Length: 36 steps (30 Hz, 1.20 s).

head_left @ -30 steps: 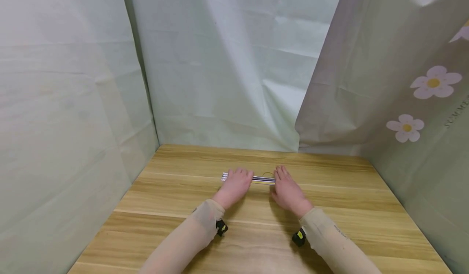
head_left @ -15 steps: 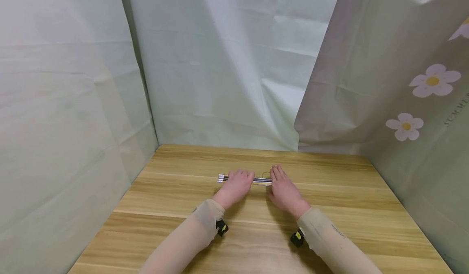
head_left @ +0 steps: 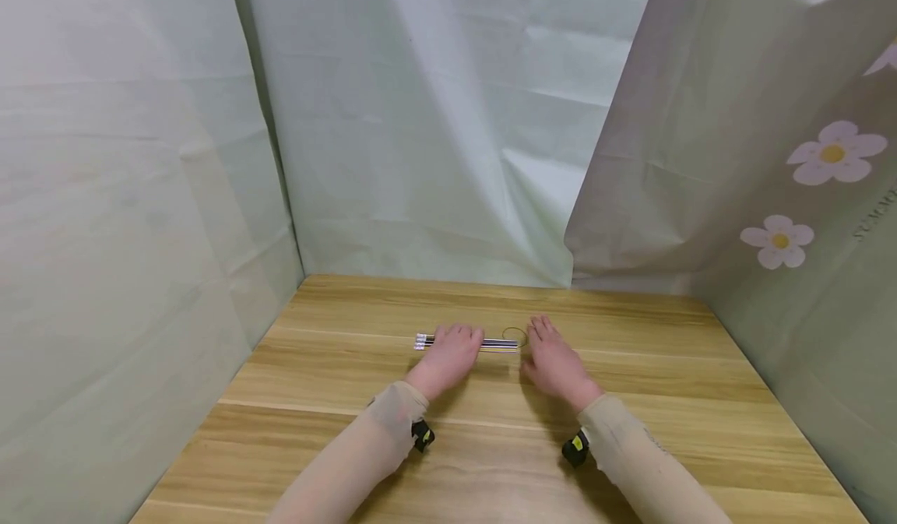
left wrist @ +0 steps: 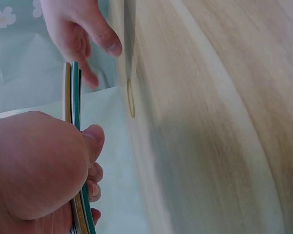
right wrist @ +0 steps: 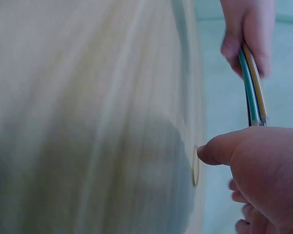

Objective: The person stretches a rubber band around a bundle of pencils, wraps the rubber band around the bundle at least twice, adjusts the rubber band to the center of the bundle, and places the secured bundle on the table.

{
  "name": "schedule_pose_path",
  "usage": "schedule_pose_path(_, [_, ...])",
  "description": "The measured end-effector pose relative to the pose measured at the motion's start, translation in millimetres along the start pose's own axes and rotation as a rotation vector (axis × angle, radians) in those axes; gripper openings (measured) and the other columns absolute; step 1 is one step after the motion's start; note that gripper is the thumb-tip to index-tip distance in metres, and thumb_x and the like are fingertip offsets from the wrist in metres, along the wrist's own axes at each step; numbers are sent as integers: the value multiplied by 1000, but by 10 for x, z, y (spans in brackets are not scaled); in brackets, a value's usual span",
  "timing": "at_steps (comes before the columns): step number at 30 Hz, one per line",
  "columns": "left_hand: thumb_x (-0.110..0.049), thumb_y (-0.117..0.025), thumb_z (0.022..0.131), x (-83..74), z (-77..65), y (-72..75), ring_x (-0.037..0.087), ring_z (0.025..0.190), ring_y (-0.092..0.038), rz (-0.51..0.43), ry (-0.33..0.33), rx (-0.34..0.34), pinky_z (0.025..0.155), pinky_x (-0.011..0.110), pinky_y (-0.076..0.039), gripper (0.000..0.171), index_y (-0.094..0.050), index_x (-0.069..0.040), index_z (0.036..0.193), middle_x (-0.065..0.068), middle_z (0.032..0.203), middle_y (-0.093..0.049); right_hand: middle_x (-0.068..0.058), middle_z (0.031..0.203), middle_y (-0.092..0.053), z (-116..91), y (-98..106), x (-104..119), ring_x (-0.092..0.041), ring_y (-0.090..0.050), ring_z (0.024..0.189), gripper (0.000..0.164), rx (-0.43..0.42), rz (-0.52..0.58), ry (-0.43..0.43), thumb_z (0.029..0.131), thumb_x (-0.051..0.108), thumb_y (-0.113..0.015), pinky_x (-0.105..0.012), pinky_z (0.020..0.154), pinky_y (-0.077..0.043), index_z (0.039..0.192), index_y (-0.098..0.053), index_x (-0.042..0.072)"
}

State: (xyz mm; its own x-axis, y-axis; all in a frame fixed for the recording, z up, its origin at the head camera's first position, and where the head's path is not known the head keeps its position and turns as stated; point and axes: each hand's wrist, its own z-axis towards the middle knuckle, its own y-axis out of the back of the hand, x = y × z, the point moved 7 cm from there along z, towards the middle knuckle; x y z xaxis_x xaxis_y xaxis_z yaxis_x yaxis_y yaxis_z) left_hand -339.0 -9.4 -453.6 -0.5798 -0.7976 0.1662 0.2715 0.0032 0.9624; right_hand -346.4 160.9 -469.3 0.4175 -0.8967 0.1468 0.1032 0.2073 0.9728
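Observation:
My left hand (head_left: 451, 356) grips a bundle of slim pencil-like sticks (head_left: 499, 346) above the wooden table, with the sticks lying crosswise. Their white patterned ends (head_left: 420, 342) stick out on the left. Teal, orange, white and dark sides of the sticks (left wrist: 75, 97) show in the left wrist view. Just off the bundle's right end is my right hand (head_left: 557, 364), its fingers extended and holding nothing. A thin yellowish band (head_left: 505, 332), seemingly a rubber band, lies on the table behind the gap between bundle and right hand. The left fingers partly hide the sticks.
The wood-grain table (head_left: 490, 462) reaches back to a pale hanging sheet (head_left: 434, 158). Similar sheets enclose the left and right sides, the right one printed with flowers (head_left: 778, 241). Both wrists carry a small black camera (head_left: 423, 435).
The bundle has slid a little left within my left hand. My right hand first touched its right end, followed it left, then drew back right and now stands apart.

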Motion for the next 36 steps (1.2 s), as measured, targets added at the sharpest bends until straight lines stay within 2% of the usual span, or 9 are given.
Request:
schedule_pose_path(4, [1, -55, 105, 58, -8, -55, 21, 89, -58, -30, 17, 35, 80, 41, -46, 15, -56, -6, 118, 8, 103, -67, -37, 155, -45, 52, -11, -142, -53, -38, 149, 57, 23, 65, -25, 102, 17, -73, -59, 119, -35, 143, -53, -17])
schedule_pose_path(9, [-3, -55, 107, 106, -23, -97, 21, 87, -56, -63, 35, 57, 78, 39, -43, 12, -56, -5, 119, 8, 101, -65, -24, 136, -67, 170, -3, -227, -44, -60, 132, 36, -13, 132, 40, 101, 16, -74, -56, 113, -45, 130, -68, -5])
schedule_pose_path(12, [-7, -57, 108, 112, -29, -107, 22, 88, -58, -83, 34, 61, 80, 40, -44, 11, -56, -4, 119, 9, 101, -67, -15, 126, -73, 228, -16, -246, -37, -67, 121, 28, -17, 153, 77, 100, 15, -78, -53, 107, -50, 124, -73, 1])
schedule_pose_path(20, [-11, -58, 109, 170, -22, -174, 25, 94, -62, -102, 47, 69, 82, 42, -46, 15, -56, -4, 122, 11, 106, -68, -7, 117, -74, 348, -81, -263, -30, -71, 110, 20, 3, 137, 102, 98, 18, -80, -49, 100, -55, 115, -77, 9])
schedule_pose_path(25, [-12, -60, 109, 197, -26, -145, 25, 92, -61, -102, 52, 62, 82, 44, -46, 11, -55, -5, 116, 10, 102, -66, -3, 110, -73, 397, -126, -270, -25, -70, 102, 14, 11, 91, 103, 97, 20, -81, -47, 93, -56, 108, -77, 13])
schedule_pose_path(36, [-9, -56, 110, 192, -48, -118, 24, 91, -60, -91, 47, 80, 82, 43, -46, 8, -55, -5, 116, 10, 102, -66, -1, 106, -70, 462, -156, -225, -25, -69, 105, 5, 0, 55, 90, 99, 18, -80, -45, 94, -57, 100, -76, 14])
